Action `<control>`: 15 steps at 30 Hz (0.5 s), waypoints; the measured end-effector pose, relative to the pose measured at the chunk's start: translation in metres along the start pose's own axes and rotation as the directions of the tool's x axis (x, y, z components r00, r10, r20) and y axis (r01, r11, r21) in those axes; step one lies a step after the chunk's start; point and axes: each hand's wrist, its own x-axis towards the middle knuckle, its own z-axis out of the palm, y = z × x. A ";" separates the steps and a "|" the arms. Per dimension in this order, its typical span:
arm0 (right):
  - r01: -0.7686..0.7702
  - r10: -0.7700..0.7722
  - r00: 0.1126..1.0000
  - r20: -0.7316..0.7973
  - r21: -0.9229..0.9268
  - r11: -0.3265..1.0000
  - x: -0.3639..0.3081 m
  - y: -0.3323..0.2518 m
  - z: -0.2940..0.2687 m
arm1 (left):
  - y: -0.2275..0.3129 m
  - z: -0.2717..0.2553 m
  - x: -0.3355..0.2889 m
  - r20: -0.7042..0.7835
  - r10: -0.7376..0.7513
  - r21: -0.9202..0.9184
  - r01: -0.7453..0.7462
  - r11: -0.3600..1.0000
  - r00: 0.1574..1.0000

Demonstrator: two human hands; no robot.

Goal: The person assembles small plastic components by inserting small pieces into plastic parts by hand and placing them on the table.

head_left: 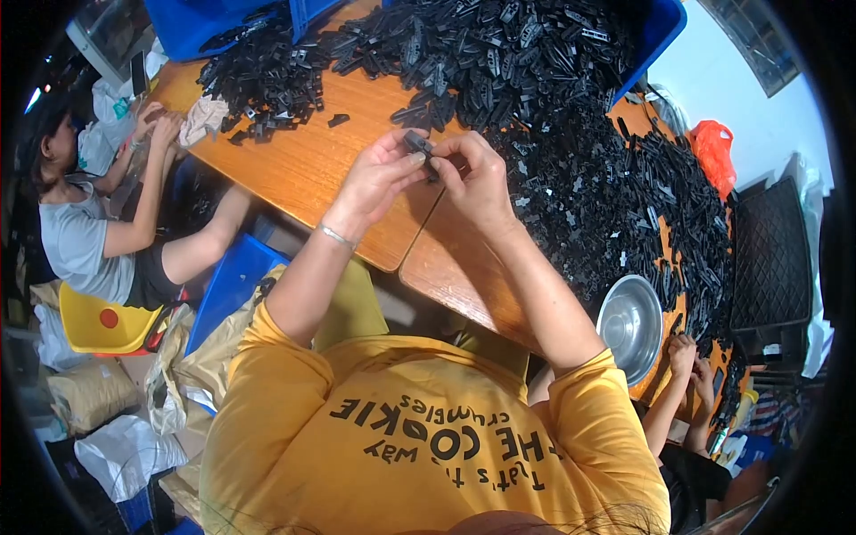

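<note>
Above the wooden table (357, 214), my two hands meet at a small black plastic part (417, 143). My left hand (379, 174) is closed on it, with thumb and fingers at its sides. From the other side my right hand (473, 174) pinches the lower end of the same part; fingers partly cover it, so its full shape is hidden. Just beyond my hands lies a large heap of similar black plastic parts (464, 62). Smaller dark pieces (571, 196) spread to the right of my right hand. One loose black piece (338, 119) lies apart on the wood.
Blue bins (655, 45) stand at the table's far side. A metal bowl (630, 325) sits at the right, near another person's hands (687, 366). At the left a seated person (98, 214) works at the table edge. A red plastic bag (713, 156) rests far right.
</note>
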 end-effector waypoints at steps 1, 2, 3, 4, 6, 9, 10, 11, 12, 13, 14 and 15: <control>-0.002 0.002 1.000 0.000 0.000 1.000 -0.003 0.001 0.002 | 0.000 0.002 -0.003 -0.020 0.019 0.042 -0.018 0.999 1.000; -0.082 0.081 0.996 0.041 0.008 0.997 -0.007 0.000 0.004 | -0.002 0.007 -0.006 -0.020 0.016 0.040 -0.015 0.999 1.000; -0.162 0.160 0.984 0.083 0.015 0.987 -0.011 0.000 0.007 | -0.004 0.014 -0.010 -0.032 0.138 0.218 -0.128 0.968 0.990; -0.176 0.176 0.983 0.059 -0.010 0.984 -0.017 0.003 0.013 | -0.005 0.019 -0.015 -0.022 0.258 0.390 -0.229 0.892 0.966; -0.227 0.224 0.971 0.088 0.029 0.973 -0.024 -0.011 0.017 | -0.004 0.021 -0.035 -0.043 0.276 0.387 -0.239 0.891 0.960; -0.354 0.341 0.918 0.202 0.030 0.935 -0.037 -0.026 0.033 | -0.002 0.009 -0.063 -0.075 0.317 0.403 -0.262 0.877 0.946; -0.370 0.352 0.911 0.217 0.048 0.928 -0.044 -0.029 0.045 | 0.001 0.003 -0.075 -0.117 0.294 0.459 -0.211 0.863 0.948; -0.381 0.356 0.904 0.237 0.067 0.922 -0.050 -0.031 0.058 | 0.007 -0.004 -0.089 -0.163 0.280 0.513 -0.161 0.843 0.946; -0.385 0.362 0.903 0.234 0.063 0.921 -0.058 -0.028 0.068 | 0.014 -0.004 -0.102 -0.251 0.225 0.552 -0.052 0.832 0.942; -0.403 0.333 0.849 0.410 0.097 0.910 -0.065 -0.025 0.079 | 0.018 -0.029 -0.118 -0.208 0.204 0.654 -0.019 0.756 0.957; -0.428 0.290 0.770 0.568 0.124 0.895 -0.069 -0.021 0.085 | 0.038 -0.033 -0.133 -0.215 -0.009 0.536 0.126 0.835 0.977; -0.428 0.284 0.768 0.574 0.131 0.894 -0.067 -0.025 0.087 | 0.060 -0.047 -0.152 -0.187 -0.162 0.633 0.245 0.734 0.969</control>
